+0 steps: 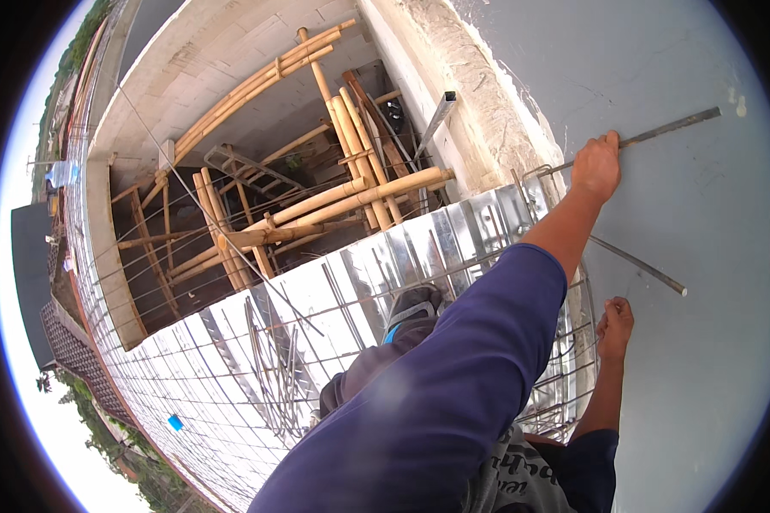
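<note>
My left hand [597, 167] is wrapped round a grey steel bar [672, 126] in front of the grey wall, and one end of the bar reaches back toward the wall's rough edge. Below it, my right hand [614, 329] is closed in a pinch; a faint thin line shows at its fingertips, too fine to name. A second steel rod [640, 265] juts out between my two hands, touching neither. Under my arms, a grid of rebar [351, 299] runs over shiny metal decking [385, 256].
My shoe [415, 303] stands on the decking beside a deep opening. Bamboo poles [342, 205] cross inside it, with a metal ladder-like frame [252, 171] among them. A square metal tube [436, 124] leans at the opening's pale wall. A smooth grey wall [701, 368] fills the right side.
</note>
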Motion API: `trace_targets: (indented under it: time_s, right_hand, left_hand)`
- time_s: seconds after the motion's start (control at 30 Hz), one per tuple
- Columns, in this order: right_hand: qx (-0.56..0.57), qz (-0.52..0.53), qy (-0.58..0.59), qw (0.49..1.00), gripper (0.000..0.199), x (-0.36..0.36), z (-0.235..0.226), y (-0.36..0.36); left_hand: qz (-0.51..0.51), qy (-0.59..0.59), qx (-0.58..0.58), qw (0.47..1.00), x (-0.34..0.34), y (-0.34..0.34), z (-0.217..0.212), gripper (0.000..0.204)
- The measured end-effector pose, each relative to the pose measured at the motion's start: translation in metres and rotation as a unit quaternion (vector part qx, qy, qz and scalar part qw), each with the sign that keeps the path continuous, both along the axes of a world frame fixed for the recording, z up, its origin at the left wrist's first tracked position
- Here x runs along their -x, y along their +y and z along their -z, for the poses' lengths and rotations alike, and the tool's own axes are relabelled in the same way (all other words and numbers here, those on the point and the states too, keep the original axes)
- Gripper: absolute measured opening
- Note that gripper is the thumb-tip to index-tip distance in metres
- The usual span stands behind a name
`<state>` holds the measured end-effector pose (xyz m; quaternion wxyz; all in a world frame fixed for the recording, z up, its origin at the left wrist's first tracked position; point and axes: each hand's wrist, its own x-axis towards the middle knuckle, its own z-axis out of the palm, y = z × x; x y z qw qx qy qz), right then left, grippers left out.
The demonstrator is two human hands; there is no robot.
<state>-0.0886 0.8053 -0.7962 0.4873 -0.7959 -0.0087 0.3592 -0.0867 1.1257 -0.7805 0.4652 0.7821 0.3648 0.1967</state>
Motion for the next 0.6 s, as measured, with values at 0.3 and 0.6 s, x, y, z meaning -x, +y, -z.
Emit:
trace_targets:
  time_s: [0.3,0.6]
  right_hand:
    - [-0.192,-0.046,-0.112,0.974,0.063,0.009,-0.101,0.097]
    - [-0.016,-0.031,-0.266,0.963,0.027,0.023,-0.110,0.135]
  left_hand:
    - [0.026,-0.026,-0.034,0.999,0.005,0.013,0.008,0.015]
    - [0.139,-0.012,-0.060,0.988,0.011,0.037,0.003,0.020]
